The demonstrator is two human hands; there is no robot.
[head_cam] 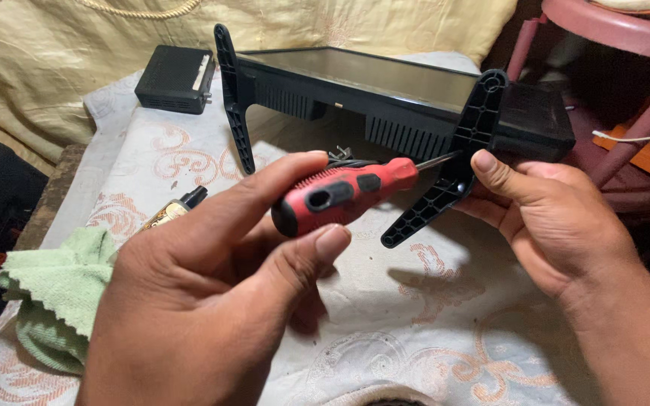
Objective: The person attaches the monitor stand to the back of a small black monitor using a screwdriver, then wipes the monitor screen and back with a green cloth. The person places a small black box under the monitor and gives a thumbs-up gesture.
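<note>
My left hand (212, 293) grips a screwdriver (344, 192) with a red and black handle between thumb and fingers. Its metal tip points right, at the base of a black plastic stand leg (445, 162). My right hand (547, 218) holds that leg from the right, thumb pressed on its side. The leg belongs to a black flat monitor (385, 83) lying screen up on the cloth-covered table (430, 323). A second black stand leg (233, 98) sticks up at the monitor's left end.
A small black box (176, 77) sits at the back left. A green cloth (58, 293) lies at the table's left edge beside a small dark-capped tube (174, 210). A pink chair (618, 53) stands at the right. Yellow fabric (54, 60) hangs behind.
</note>
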